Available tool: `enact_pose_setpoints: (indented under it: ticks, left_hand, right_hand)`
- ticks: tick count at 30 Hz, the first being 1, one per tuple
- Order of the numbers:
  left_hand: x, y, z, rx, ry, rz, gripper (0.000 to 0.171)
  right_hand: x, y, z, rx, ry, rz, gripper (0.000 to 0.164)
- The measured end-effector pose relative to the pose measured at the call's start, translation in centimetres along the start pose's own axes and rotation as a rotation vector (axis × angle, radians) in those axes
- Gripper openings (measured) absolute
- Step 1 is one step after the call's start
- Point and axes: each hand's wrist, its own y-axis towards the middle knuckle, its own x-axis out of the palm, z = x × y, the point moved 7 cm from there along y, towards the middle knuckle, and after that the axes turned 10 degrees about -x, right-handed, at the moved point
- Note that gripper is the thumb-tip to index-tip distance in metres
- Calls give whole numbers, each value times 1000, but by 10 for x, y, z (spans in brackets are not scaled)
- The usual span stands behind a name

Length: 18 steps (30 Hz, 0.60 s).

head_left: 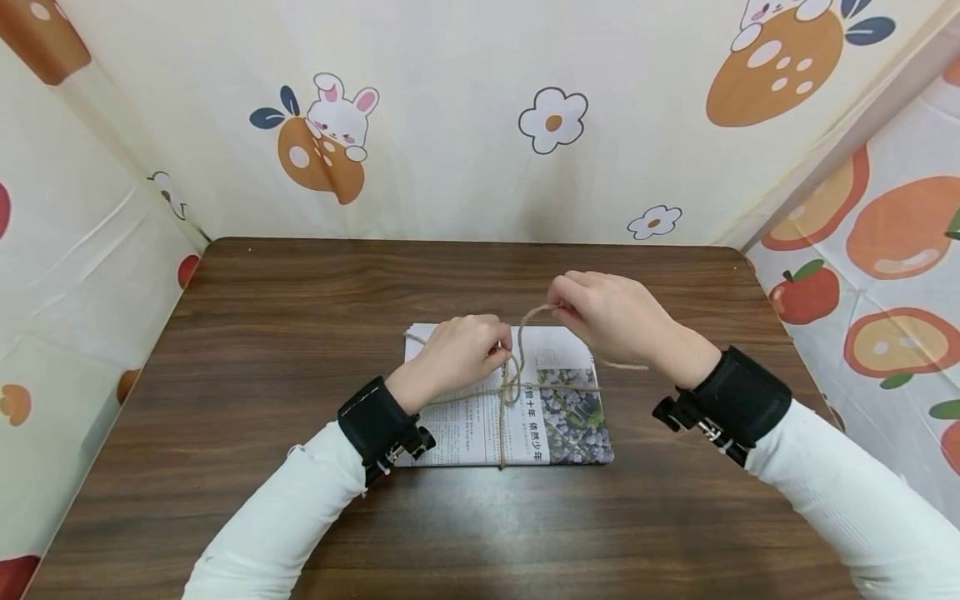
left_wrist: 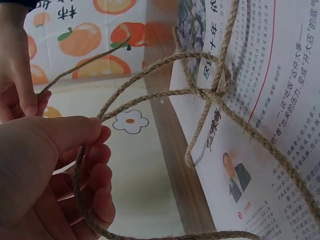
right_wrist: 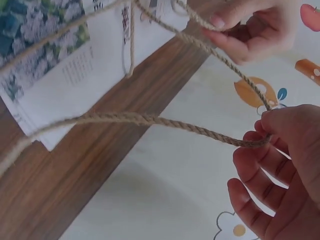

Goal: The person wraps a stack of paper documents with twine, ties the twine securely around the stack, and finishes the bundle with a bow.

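A stack of newspapers [head_left: 465, 433] lies flat on the table, with brown twine [head_left: 558, 387] crossing it lengthwise and crosswise. Above the crossing, my left hand [head_left: 463, 350] pinches a loop of the twine between thumb and forefinger; in the left wrist view the loop [left_wrist: 135, 77] runs back to the knot [left_wrist: 212, 92] on the paper. Higher and to the right, my right hand [head_left: 611, 312] pinches another length of twine [right_wrist: 200, 131], whose tail hangs toward the table. The left hand's remaining fingers curl loosely beside the twine.
The brown wooden table [head_left: 300, 333] extends around the newspapers. Behind it rises a pale wall covering [head_left: 450, 167] with rabbit and flower prints; fruit-printed sheeting [head_left: 900, 283] stands on the right. Each wrist wears a black strap with a small camera.
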Motion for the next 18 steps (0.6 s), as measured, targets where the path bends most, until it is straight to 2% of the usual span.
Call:
enact_pose_setpoints:
  ticks: [10, 18]
  left_hand:
    - [3, -3, -2, 2, -29, -38, 3]
    - [2, -5, -4, 20, -113, -56, 5]
  right_hand:
    - [6, -11, 0, 80, 49, -17, 5]
    - [11, -20, 0, 136, 116, -24, 8]
